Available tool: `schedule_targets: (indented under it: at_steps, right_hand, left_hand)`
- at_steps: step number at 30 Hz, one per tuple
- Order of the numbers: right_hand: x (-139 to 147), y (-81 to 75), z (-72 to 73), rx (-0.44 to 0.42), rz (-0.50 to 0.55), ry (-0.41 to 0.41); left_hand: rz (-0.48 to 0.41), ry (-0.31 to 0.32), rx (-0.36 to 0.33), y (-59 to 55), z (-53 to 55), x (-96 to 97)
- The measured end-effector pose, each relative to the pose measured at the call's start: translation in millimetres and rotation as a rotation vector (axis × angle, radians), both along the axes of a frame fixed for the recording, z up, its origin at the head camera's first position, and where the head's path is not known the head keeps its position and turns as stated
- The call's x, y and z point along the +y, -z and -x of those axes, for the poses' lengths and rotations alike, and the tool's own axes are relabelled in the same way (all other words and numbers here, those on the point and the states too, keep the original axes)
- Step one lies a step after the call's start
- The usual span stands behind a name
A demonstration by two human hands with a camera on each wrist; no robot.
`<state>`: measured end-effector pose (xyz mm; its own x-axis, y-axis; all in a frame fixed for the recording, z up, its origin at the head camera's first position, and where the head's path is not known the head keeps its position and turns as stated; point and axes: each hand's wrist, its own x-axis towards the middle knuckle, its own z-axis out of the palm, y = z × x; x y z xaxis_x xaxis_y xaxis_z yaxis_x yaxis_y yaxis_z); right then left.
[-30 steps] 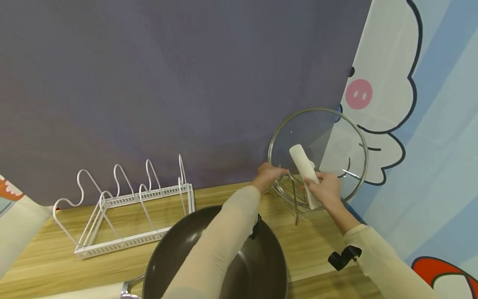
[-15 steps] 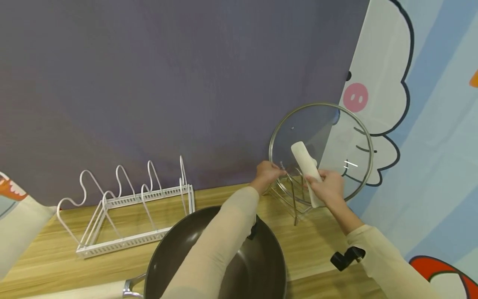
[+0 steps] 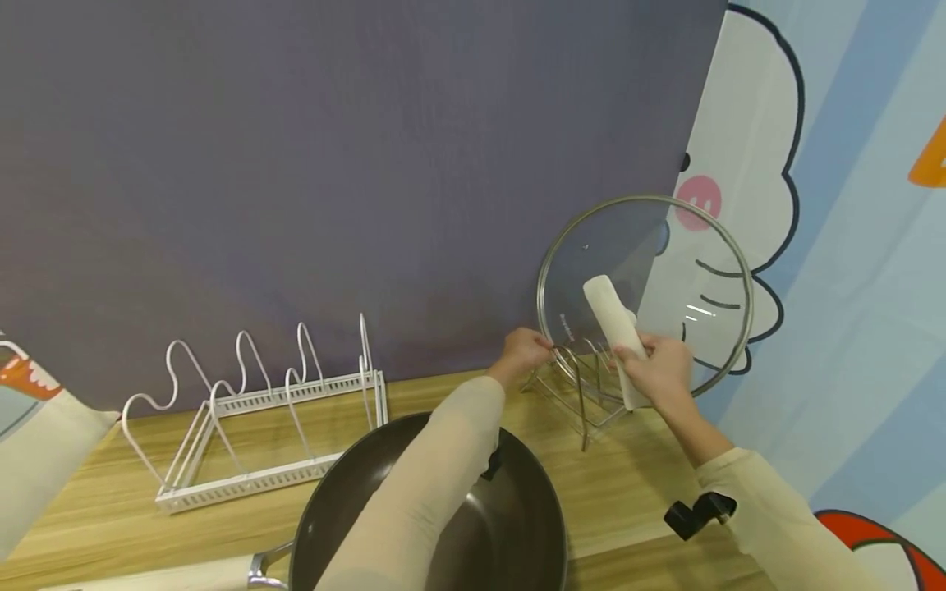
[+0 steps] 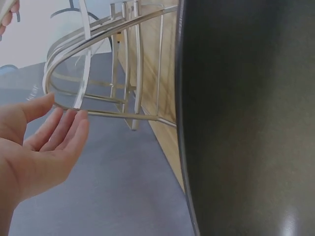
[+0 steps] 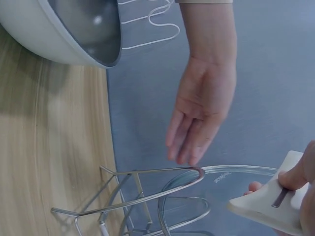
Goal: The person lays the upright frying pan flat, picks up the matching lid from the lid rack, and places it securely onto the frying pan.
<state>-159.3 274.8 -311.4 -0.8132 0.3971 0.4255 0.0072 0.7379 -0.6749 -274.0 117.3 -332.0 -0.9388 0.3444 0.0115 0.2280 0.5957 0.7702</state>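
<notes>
A round glass lid [image 3: 709, 279] with a metal rim stands upright at the small metal wire rack [image 3: 582, 410]. My right hand [image 3: 661, 369] grips the lid's long cream handle [image 3: 612, 308], fingers and thumb wrapped on it. The left hand [image 3: 526, 351] is at the rack's near-left loop, its fingers extended and only loosely bent. In the left wrist view, the fingertips of that hand [image 4: 44, 142] lie at the loop and the lid's edge; whether they touch, I cannot tell. The lid's lower edge is partly hidden behind the rack's wires and the right hand.
A large dark wok [image 3: 510, 509] with a cream handle [image 3: 163, 574] sits in front, beneath the left forearm. To its left stands a white wire rack [image 3: 251, 480] with several loops. A grey wall [image 3: 369, 164] rises behind the wooden tabletop [image 3: 621, 525], and a printed curtain [image 3: 872, 328] hangs on the right.
The lid has moved slightly right and up against the wire rack, with my right hand on its handle. My left hand has drawn a little left, its fingertips still near the loop.
</notes>
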Motion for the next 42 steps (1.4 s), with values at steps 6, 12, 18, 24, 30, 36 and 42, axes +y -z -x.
schedule_targets:
  at_steps: [6, 12, 18, 24, 30, 36, 42]
  right_hand:
    - [3.8, -3.6, -1.6, 0.030, 0.007, 0.015]
    - [6.8, -10.0, -4.4, 0.023, 0.044, -0.005]
    - [11.3, -17.1, -5.3, 0.098, -0.037, 0.012]
    - [15.5, -23.5, -7.8, 0.096, 0.006, 0.004]
    - [13.9, -29.4, -10.7, 0.099, 0.140, -0.021]
    - [9.4, -30.1, -15.8, 0.131, 0.156, -0.035]
    - [8.3, -33.7, -21.4, 0.137, 0.122, -0.022]
  left_hand:
    - [0.067, 0.077, 0.036, 6.4, 4.3, -4.0]
    - [0.042, 0.076, 0.071, 5.7, 6.1, -6.6]
    - [0.025, 0.104, 0.108, 3.1, 13.1, -13.5]
    - [0.036, 0.118, 0.149, 3.6, 13.8, -18.3]
    - [0.044, 0.112, 0.152, -1.8, 7.7, -24.4]
    - [0.077, 0.124, 0.179, -5.8, 2.3, -33.7]
    - [0.172, 0.192, 0.189, -12.4, -4.4, -40.5]
